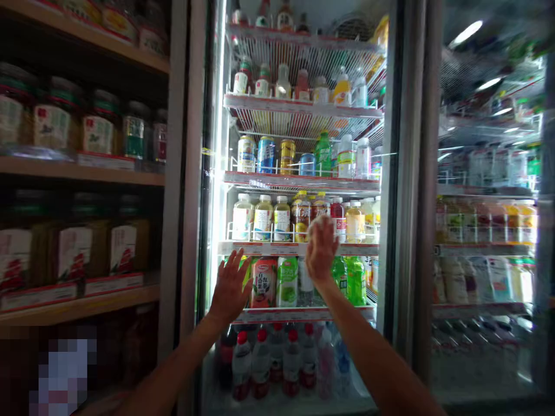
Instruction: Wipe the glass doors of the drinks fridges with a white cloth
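Observation:
My left hand (pixel 231 289) is raised with its fingers spread, palm toward the glass door of a lit drinks cooler. It holds nothing and overlaps the view of a red drink bottle (pixel 263 283). Higher and to the right, my right hand (pixel 321 254) is up against or close to the glass. A pale patch at its fingers looks like a white cloth (pixel 321 222), though blur softens its outline. Behind that hand are brown tea bottles (pixel 302 216) and a shelf edge (pixel 281 249), partly covered by it. Whether either palm touches the glass is hard to tell.
Inside the cooler, wire shelves carry cans (pixel 266 155) and bottles; red-capped bottles (pixel 261 364) stand at the bottom. A wooden shelf (pixel 82 170) with jars is at left. Metal door frames (pixel 407 190) separate this door from another glass-fronted cooler (pixel 485 251) at right.

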The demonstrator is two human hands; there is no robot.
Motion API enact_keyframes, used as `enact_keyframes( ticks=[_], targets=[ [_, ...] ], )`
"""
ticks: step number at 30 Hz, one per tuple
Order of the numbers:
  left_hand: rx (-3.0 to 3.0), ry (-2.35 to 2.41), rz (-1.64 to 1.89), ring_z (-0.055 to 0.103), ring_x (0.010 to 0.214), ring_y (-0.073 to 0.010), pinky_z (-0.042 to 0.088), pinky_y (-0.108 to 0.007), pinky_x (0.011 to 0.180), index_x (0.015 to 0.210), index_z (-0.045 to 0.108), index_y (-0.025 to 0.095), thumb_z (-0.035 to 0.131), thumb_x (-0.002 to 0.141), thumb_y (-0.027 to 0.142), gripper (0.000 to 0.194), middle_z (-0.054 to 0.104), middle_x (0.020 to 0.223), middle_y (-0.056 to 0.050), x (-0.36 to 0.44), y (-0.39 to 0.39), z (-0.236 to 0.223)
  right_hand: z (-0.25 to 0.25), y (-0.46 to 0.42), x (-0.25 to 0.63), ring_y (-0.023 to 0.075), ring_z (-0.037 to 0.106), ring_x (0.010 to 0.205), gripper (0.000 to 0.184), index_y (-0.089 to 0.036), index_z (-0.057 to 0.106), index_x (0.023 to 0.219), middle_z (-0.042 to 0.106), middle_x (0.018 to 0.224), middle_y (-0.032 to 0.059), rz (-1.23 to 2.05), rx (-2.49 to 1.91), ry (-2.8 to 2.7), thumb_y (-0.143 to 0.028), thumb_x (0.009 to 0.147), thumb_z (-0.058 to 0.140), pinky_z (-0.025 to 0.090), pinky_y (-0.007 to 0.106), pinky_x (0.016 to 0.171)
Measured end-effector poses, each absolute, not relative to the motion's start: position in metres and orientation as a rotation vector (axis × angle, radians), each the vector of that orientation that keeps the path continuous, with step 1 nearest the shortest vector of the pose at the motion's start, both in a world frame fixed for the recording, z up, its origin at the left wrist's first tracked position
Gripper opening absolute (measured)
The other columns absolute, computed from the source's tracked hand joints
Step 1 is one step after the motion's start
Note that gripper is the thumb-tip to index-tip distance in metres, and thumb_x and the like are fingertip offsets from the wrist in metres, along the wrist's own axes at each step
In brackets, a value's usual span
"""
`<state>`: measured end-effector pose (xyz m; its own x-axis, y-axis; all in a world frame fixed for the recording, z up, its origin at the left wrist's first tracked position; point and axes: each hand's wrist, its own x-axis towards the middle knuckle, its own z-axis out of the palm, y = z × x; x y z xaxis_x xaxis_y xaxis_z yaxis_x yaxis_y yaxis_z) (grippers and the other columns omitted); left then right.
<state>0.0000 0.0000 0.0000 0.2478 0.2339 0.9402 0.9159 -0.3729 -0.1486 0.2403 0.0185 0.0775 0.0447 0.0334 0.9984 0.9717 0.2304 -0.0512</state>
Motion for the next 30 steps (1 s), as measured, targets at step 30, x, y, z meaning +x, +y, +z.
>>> enact_keyframes(
  ticks=[30],
  targets=[
    [-2.198, -0.627, -1.589, 0.027, 0.134, -0.0209, 0.030, -0.044, 0.108, 0.137, 0.029, 0.019, 0.037, 0.088, 0.027, 0.050, 0.033, 0.143, -0.012, 0.149, -0.022, 0.027, 0.012, 0.005, 0.252, 0.0251, 0.020, 0.137, 0.057, -0.022, 0.029, 0.140, 0.029, 0.147, 0.0071, -0.871, -0.810, -1.828, -0.017, 0.084, 0.041, 0.031, 0.048, 0.107]
  ],
)
